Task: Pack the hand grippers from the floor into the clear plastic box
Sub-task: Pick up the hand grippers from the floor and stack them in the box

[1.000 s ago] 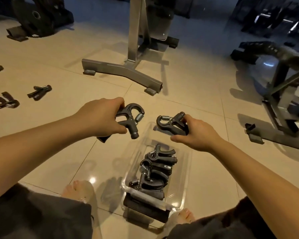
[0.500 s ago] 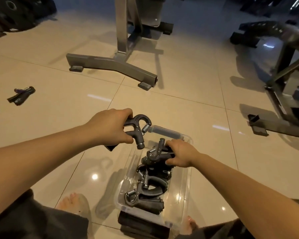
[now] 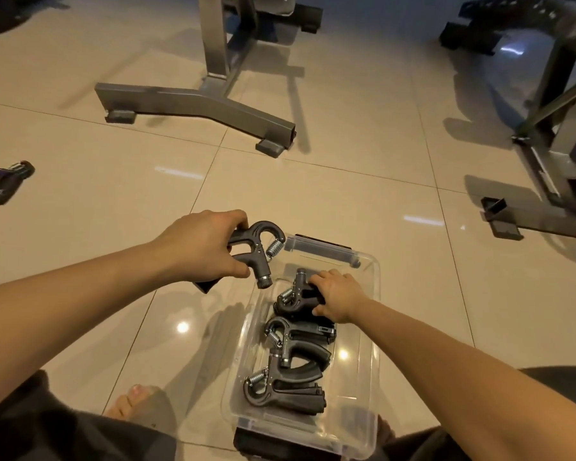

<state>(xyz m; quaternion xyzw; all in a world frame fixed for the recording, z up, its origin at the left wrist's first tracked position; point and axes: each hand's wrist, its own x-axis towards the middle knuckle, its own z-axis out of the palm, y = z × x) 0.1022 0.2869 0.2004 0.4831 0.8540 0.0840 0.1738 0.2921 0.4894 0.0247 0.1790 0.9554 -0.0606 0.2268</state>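
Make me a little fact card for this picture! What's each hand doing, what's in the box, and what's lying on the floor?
left hand: grips a spare gripper by the box's far left corner
right hand: grips the far gripper inside the box
clear box: on the floor, with more grippers lined up inside
floor: one loose gripper far to the left

At least five hand grippers (image 3: 250, 235) and one clear plastic box (image 3: 368, 387).
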